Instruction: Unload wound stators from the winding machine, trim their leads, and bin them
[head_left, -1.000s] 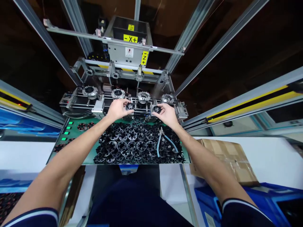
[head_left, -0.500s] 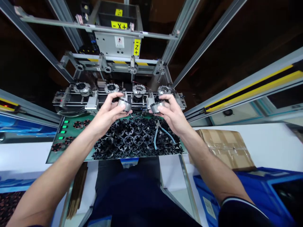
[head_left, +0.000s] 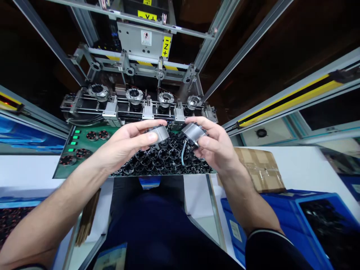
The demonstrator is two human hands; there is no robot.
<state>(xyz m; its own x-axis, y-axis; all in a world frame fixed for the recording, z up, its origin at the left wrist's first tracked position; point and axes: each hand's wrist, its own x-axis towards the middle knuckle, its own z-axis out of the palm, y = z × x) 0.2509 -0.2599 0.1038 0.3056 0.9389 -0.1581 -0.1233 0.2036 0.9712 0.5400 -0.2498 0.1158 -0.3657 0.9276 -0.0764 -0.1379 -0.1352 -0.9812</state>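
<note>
My left hand (head_left: pixel 128 144) is closed around a round grey metal part (head_left: pixel 159 134), held above the pile of black ring-shaped parts (head_left: pixel 157 159) on the green work surface (head_left: pixel 84 165). My right hand (head_left: pixel 215 144) grips a second round grey metal part (head_left: pixel 192 133) just to the right of the first. The two parts are a short gap apart, over the middle of the pile. Behind them stands a row of metal fixtures (head_left: pixel 135 95) on the machine.
Blue-handled pliers (head_left: pixel 182 155) lie among the black rings. A few copper-wound parts (head_left: pixel 97 135) sit on the green surface at left beside green buttons (head_left: pixel 73 142). A cardboard box (head_left: pixel 260 170) and a blue crate (head_left: pixel 309 213) are at right; another crate (head_left: pixel 11 221) is at left.
Both hands lifted round metal parts from the fixture row and drew them back toward me, now holding them over the pile of black rings. The view has tilted down slightly.
</note>
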